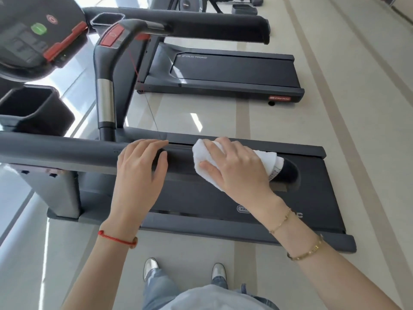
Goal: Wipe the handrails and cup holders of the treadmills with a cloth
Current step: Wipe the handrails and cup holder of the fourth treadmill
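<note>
On near handrail point(67, 151), R hand point(234, 168) presses cloth point(204, 163), L hand point(140, 166) flat

My left hand point(139, 168) lies flat on the handrail point(67, 151), my right hand point(234, 168) presses the cloth point(202, 162) near its far end; bare rail lies between them, and a long bare run leftward; the upright post point(105, 101) rises just behind the rail, blocking the back side there; the cup holder point(29, 106) stands open-topped at left; floor point(223, 113) lies open beyond.
</note>
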Available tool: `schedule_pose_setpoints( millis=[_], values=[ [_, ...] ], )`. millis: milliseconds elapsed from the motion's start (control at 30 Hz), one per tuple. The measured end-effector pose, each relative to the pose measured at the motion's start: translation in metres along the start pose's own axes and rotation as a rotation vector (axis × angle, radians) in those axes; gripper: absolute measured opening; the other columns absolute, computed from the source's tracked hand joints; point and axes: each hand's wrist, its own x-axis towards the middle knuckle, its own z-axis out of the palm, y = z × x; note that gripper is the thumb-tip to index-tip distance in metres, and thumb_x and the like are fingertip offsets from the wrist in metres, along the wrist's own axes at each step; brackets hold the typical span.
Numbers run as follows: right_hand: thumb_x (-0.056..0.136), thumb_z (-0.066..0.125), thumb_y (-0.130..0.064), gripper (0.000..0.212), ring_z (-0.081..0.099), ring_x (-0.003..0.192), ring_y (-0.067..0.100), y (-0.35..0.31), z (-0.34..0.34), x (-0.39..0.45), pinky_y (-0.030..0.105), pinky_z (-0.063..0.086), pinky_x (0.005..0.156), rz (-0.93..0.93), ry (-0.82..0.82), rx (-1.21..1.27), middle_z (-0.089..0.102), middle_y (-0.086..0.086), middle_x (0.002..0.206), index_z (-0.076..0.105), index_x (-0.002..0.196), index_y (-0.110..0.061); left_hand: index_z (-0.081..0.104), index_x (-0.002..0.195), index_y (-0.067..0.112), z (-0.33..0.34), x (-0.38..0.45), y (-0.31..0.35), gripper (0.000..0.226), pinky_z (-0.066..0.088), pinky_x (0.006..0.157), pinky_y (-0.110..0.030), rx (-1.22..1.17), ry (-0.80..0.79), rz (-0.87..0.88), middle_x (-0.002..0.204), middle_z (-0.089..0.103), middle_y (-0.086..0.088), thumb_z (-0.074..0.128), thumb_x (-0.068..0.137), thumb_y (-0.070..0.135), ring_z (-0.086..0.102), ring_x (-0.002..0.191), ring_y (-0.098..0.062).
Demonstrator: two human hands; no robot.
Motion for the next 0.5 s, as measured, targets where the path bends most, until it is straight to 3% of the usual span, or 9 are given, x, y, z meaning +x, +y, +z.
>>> schedule_pose_setpoints(
  millis=[267,500],
  values=[
    [0.101,0.037,-0.048,0.044,0.056,0.067,0.024,-0.09,0.029,0.065,0.034,0.045,0.061,-0.074,-0.027,-0.003,0.064,0.005,0.099,0.06,0.124,-0.018,0.064,0.123,0.016,-0.056,0.01,-0.105,0.027,0.039,0.104,-0.052,0.01,0.082,-0.031,0.119,0.065,0.0,0.052,0.098,0.017,0.053,0.119,-0.023],
    [0.102,0.033,-0.049,0.045,0.056,0.072,0.026,-0.19,0.053,0.123,0.038,0.047,0.065,-0.001,-0.019,0.043,0.061,0.006,0.096,0.058,0.124,-0.019,0.065,0.12,0.014,-0.104,0.034,-0.212,0.026,0.043,0.101,-0.052,0.041,0.09,-0.041,0.116,0.066,-0.001,0.051,0.098,0.015,0.055,0.117,-0.025]
  ],
)
